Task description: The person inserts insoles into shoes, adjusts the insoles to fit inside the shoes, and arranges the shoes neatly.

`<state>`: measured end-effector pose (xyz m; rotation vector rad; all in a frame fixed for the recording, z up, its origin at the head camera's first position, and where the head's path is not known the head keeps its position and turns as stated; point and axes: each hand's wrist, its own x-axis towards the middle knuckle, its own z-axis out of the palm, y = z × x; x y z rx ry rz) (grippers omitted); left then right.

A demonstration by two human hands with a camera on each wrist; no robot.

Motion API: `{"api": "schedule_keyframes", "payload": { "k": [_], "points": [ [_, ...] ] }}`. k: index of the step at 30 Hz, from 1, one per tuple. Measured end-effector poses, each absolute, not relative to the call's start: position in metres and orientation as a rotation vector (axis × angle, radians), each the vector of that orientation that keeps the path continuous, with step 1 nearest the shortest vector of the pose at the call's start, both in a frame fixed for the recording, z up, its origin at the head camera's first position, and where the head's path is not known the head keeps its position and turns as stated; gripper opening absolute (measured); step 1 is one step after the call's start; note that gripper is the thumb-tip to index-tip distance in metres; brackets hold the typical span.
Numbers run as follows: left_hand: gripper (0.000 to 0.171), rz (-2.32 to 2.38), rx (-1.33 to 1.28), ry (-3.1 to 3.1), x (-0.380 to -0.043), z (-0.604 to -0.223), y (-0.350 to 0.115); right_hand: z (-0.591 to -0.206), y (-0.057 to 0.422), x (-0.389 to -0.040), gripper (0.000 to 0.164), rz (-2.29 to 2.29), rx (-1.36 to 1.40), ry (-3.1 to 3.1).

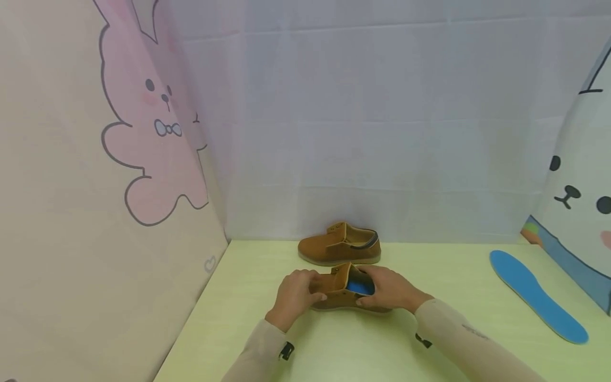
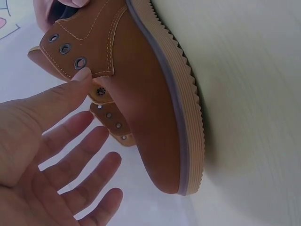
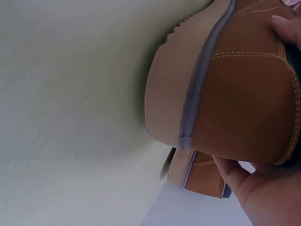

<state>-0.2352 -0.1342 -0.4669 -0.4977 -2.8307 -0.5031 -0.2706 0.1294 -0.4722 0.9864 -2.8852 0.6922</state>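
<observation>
A brown leather shoe with no laces stands on the table, its toe pointing left and a blue insole showing inside. My right hand grips it by the heel, thumb on the near side and fingers round the back. Over the front part lies my left hand. In the left wrist view, the left thumb touches the shoe beside its lowest eyelet, while the other fingers are loosely spread. Behind stands a matching brown shoe, its toe also to the left.
A second blue insole lies flat at the right side of the pale yellow table. White cloth hangs behind the table. Cartoon-printed cloth stands at the left and another printed panel at the right.
</observation>
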Motion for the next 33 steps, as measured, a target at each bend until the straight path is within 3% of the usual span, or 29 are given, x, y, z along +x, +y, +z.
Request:
{"api": "schedule_keyframes", "payload": {
  "k": [9, 17, 23, 26, 33],
  "points": [
    [0.038, -0.461, -0.46, -2.793, -0.235, -0.466, -0.139, -0.467, 0.12, -0.277, 0.084, 0.731, 1.023, -2.89],
    [0.018, -0.531, -0.477, -2.731, -0.233, -0.459, -0.146, -0.462, 0.129, -0.284, 0.102, 0.776, 1.15, -2.953],
    [0.019, -0.558, -0.442, -2.722, -0.23, -0.454, -0.15, -0.447, 0.139, -0.292, 0.087, 0.905, 1.159, -2.911],
    [0.019, -0.569, -0.433, -2.728, -0.23, -0.452, -0.151, -0.434, 0.141, -0.303, 0.083, 0.808, 1.097, -2.831],
    [0.016, -0.61, -0.416, -2.73, -0.23, -0.45, -0.152, -0.415, 0.139, -0.345, 0.091, 0.484, 0.991, -2.776]
  ]
}}
